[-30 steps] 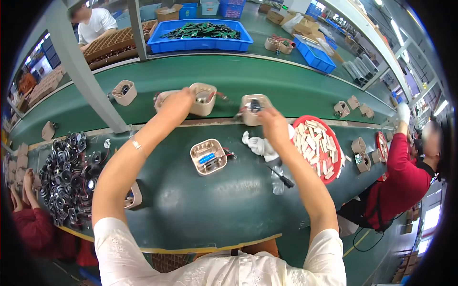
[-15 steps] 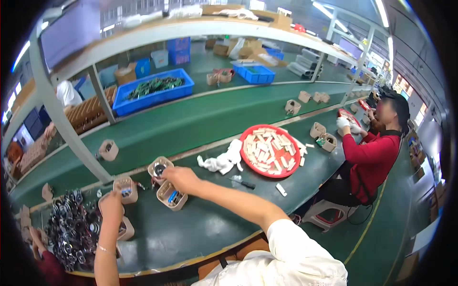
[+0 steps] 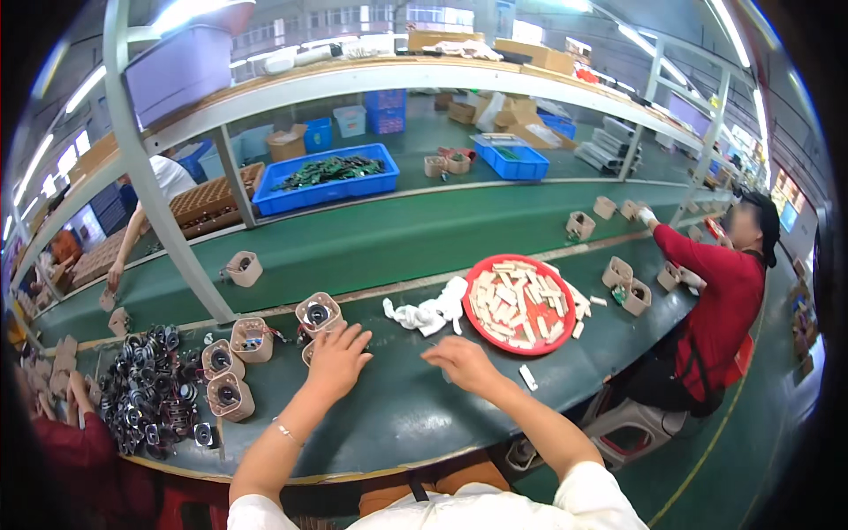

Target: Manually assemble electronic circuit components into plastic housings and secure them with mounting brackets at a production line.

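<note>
My left hand (image 3: 338, 360) is open, fingers spread over a beige box that it mostly covers. Just behind it stands another beige open box (image 3: 318, 314) with a round black speaker inside. To its left are more beige boxes (image 3: 253, 340), one with blue and wired parts, and two with speakers (image 3: 230, 396). My right hand (image 3: 461, 362) hovers over the green tabletop with fingers pinched together. A small clear or pale bit shows under its fingers; what they hold is not plain. A crumpled white cloth or glove (image 3: 428, 309) lies just beyond it.
A red round tray (image 3: 570, 305) of pale blocks sits at right, a single white block (image 3: 528, 377) before it. Loose speakers (image 3: 146, 384) are heaped at left. Beyond runs a green conveyor (image 3: 397, 221). A person in red (image 3: 720, 300) sits at right; others work at left.
My left hand moved right onto the box where my right hand was working. My right hand drew back to the right, near where a screwdriver lay. The view swung left; the right-hand co-worker reached toward the belt.
</note>
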